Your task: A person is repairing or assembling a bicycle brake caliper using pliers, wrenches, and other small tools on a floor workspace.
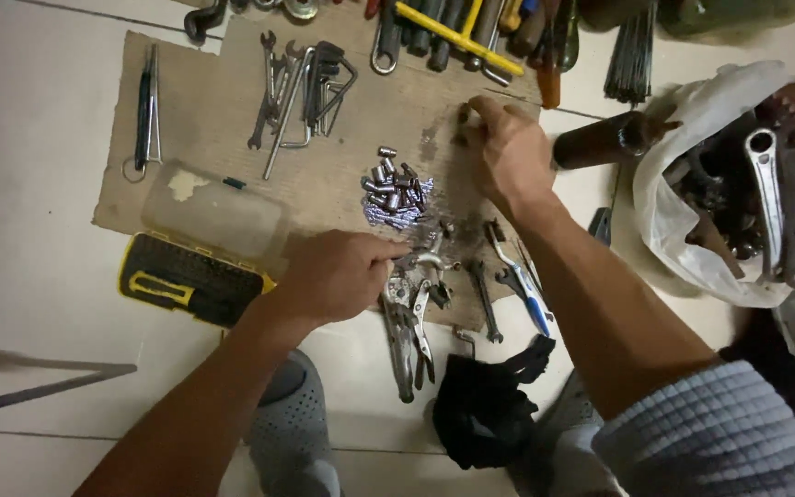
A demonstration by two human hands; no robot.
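My left hand (pixel 335 274) rests on the near edge of a brown cardboard sheet (pixel 204 110), fingertips touching a metal part atop a pile of locking pliers (pixel 409 322). My right hand (pixel 506 147) reaches farther out, its fingers pinching a small dark piece on the cardboard; what it is I cannot make out. Between the hands lies a heap of small silver sockets (pixel 396 191). A blue-handled plier (pixel 522 281) lies under my right forearm.
Wrenches and hex keys (pixel 301 87) lie at the cardboard's far side, screwdrivers (pixel 457 32) beyond. A yellow-and-black bit case (pixel 186 281) with a clear lid sits left. A white bag of large wrenches (pixel 747 184) and a brown bottle (pixel 600 143) stand right. A black cloth (pixel 480 400) lies near.
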